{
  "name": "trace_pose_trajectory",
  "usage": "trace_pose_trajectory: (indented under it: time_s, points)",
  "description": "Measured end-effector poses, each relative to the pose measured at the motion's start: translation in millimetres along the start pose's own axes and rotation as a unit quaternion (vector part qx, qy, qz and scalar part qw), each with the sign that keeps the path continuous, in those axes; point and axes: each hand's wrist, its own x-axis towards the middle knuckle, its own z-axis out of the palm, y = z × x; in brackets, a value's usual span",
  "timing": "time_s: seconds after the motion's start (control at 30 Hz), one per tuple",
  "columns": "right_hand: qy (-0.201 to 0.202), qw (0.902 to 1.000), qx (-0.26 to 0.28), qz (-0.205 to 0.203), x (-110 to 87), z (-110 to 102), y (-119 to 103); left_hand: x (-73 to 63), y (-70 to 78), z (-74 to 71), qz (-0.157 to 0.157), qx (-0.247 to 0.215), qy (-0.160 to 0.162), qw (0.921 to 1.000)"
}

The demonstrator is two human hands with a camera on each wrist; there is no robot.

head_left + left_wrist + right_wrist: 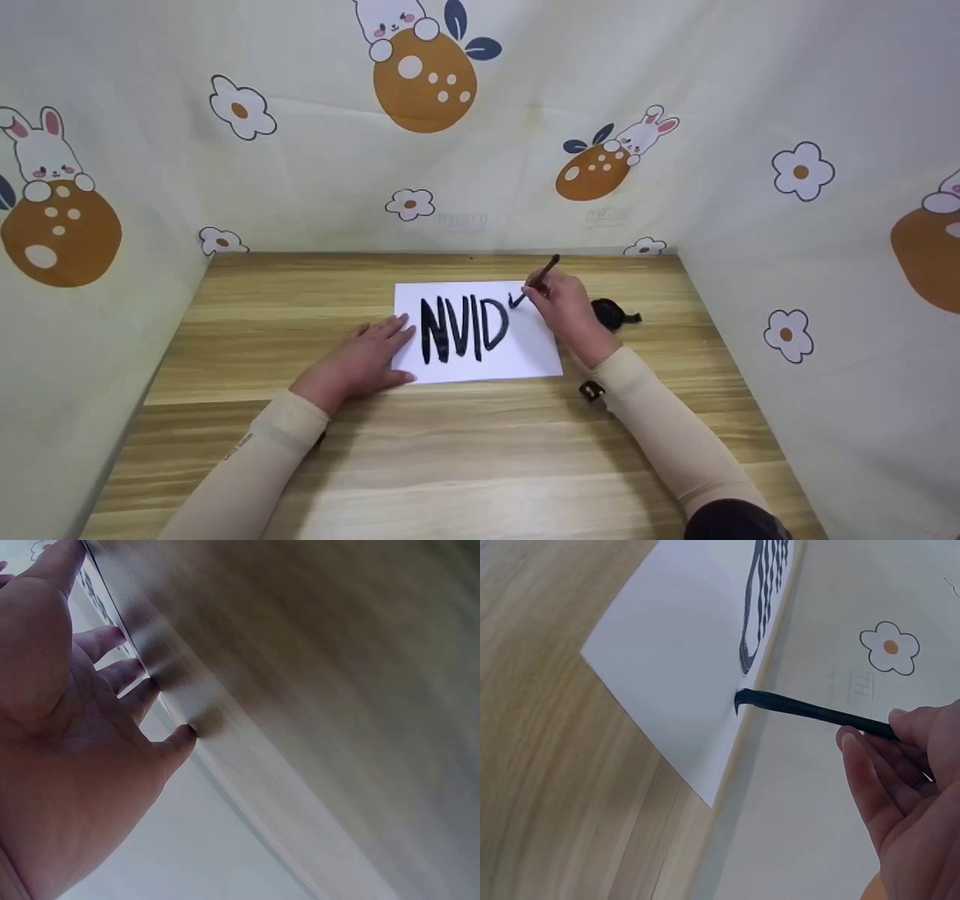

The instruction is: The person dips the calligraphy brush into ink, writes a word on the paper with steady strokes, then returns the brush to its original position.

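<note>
A white sheet of paper (534,356) lies on the table with thick black letters "NVID" (451,330) painted across it. My right hand (568,309) pinches a slim black brush (802,707) between thumb and fingers. The brush's dark, bent tip (740,698) is on the paper, just right of the D, where a short black stroke (513,301) shows. On the left, my left hand (364,358) rests with spread fingers at the sheet's left edge, its fingertips (185,732) pressing down, the thumb near the lower left corner.
A round black object (609,314) with a short piece sticking out sits right of the paper, partly behind my right hand. The wood-grain table (465,465) is bordered by hanging cloth (322,180) printed with rabbits and flowers at the back and sides.
</note>
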Motion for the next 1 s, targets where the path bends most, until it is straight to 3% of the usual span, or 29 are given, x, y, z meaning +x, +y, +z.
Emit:
trace_pose_trajectory:
  time_s: [0.33,1.0]
  points:
    - [-0.034,0.9993,-0.005,0.015,-1.5,-4.8,-5.2,-0.7,0.2,-0.1,0.016,-0.019,0.02,0.9995]
    - [-0.068,0.9969,0.024,0.031,-8.4,-12.4,-10.1,0.4,-0.1,-1.1,0.009,-0.02,0.011,0.9997]
